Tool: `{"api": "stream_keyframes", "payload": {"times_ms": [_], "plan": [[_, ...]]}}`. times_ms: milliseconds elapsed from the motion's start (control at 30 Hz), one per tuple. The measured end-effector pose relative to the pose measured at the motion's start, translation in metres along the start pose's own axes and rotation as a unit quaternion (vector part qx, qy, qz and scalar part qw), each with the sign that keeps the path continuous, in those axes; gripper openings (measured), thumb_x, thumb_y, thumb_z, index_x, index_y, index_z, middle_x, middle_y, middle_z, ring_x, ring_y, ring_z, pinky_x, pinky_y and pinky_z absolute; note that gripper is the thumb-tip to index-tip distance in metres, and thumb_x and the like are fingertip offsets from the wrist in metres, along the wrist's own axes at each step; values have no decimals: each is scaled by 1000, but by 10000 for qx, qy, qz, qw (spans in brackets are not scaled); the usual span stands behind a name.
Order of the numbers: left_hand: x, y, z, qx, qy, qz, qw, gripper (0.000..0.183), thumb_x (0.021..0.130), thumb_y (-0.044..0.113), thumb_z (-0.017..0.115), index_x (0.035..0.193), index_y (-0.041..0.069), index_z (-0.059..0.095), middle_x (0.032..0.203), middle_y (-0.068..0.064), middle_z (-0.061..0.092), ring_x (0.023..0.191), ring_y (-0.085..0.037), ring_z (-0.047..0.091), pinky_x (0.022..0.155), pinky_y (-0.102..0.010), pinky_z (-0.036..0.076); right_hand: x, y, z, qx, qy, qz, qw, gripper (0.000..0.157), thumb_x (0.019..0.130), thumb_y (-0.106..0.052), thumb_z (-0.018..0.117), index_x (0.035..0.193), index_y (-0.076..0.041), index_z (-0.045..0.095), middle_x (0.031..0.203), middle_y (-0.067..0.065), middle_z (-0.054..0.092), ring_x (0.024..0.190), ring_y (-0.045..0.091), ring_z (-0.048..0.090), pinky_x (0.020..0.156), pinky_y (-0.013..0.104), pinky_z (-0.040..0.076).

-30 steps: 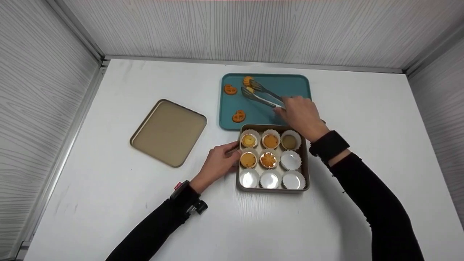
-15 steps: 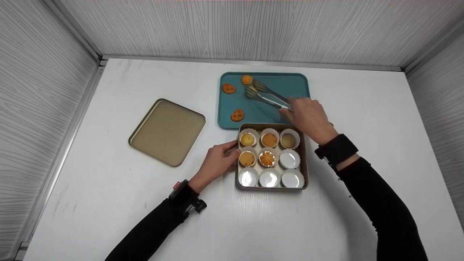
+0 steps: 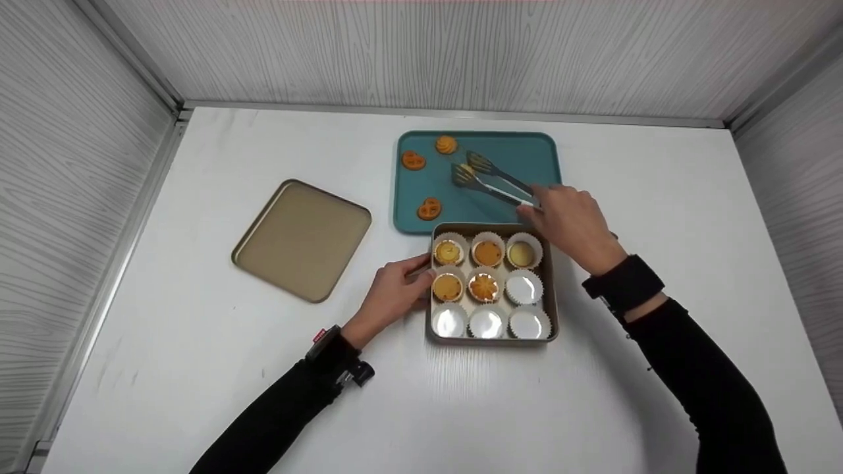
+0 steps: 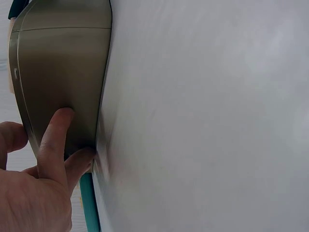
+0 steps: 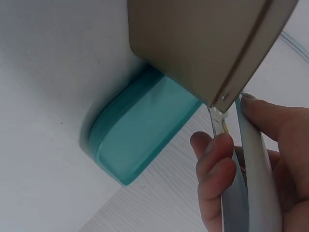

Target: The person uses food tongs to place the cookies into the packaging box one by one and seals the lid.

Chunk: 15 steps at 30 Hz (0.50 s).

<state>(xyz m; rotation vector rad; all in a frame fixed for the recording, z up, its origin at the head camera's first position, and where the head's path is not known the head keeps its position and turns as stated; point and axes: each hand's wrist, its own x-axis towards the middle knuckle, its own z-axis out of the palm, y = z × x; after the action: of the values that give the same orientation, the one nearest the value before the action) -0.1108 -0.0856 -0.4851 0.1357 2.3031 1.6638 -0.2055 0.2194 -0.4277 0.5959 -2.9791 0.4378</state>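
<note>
Compared with the earlier head frames, the right hand (image 3: pixel 571 222) has drawn the tongs (image 3: pixel 497 192) away from the swirl cookie (image 3: pixel 446 145), and the small yellow cookie (image 3: pixel 467 169) at their tips has moved too, above the teal tray (image 3: pixel 527 151). Two pretzel cookies (image 3: pixel 429 209) lie in that tray. In the box (image 3: pixel 490 342) we count nine paper cups (image 3: pixel 524 288); four plainly hold cookies, while we cannot tell about the far-right one. The right fingers are curled round the tongs; the left hand (image 3: pixel 392 296) lays fairly straight fingers against the box's left wall. The lettering on the left wristband's red tag (image 3: pixel 319 335) is too small to read.
</note>
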Motion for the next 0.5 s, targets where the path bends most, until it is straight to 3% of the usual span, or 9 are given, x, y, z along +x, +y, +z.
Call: {"api": "stream_keyframes", "payload": {"times_ms": [167, 500], "plan": [[0, -1, 0, -155, -54, -76, 9998, 51, 103, 25, 60, 148, 1, 55, 146, -13, 59, 125, -20, 64, 99, -34, 54, -13, 2, -5, 34, 113, -59, 9999, 39, 100, -31, 71, 117, 5, 69, 76, 15, 63, 63, 30, 57, 54, 49, 50], [1, -1, 0, -48, -29, -72, 10000, 49, 103, 23, 62, 147, 2, 57, 145, -12, 60, 124, -20, 65, 97, -34, 55, -44, 4, -21, 46, 527, -344, 9980, 39, 99, -28, 73, 121, 4, 69, 74, 15, 63, 58, 25, 53, 48, 40, 44]]}}
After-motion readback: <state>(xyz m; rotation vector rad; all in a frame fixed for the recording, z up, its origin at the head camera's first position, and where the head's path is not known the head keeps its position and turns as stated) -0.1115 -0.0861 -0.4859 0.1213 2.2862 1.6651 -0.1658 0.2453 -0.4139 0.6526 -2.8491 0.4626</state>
